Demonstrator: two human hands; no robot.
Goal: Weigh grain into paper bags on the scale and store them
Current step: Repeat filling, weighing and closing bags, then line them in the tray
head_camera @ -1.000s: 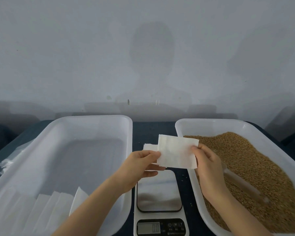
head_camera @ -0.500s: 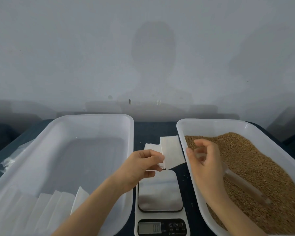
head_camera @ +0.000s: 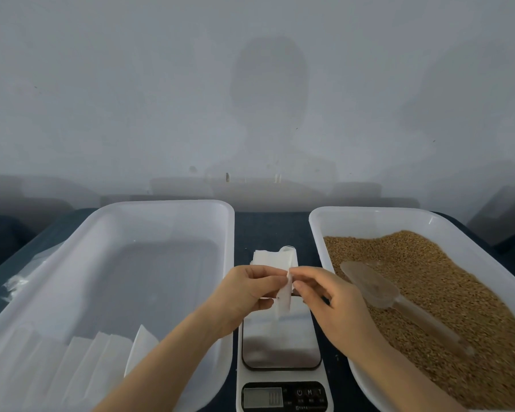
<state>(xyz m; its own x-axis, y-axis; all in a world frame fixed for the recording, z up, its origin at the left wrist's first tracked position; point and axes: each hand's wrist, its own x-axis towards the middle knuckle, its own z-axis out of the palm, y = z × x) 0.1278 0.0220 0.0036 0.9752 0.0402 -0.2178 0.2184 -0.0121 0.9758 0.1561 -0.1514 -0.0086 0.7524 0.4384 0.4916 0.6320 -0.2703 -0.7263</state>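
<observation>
A small white paper bag hangs edge-on above the scale. My left hand pinches its top from the left. My right hand pinches the same top edge from the right. Behind the hands lies a small stack of flat paper bags on the dark table. The right tray holds brown grain, and a clear plastic scoop lies on the grain. The scale's steel plate bears nothing.
The left white tray holds several white paper bags standing in its near corner. Clear plastic film lies left of that tray. A grey wall stands close behind the table.
My right hand let go of the bag, drew back over the grain tray, then came back and pinched the bag's top. The bag turned from flat-on to edge-on and dropped lower over the scale.
</observation>
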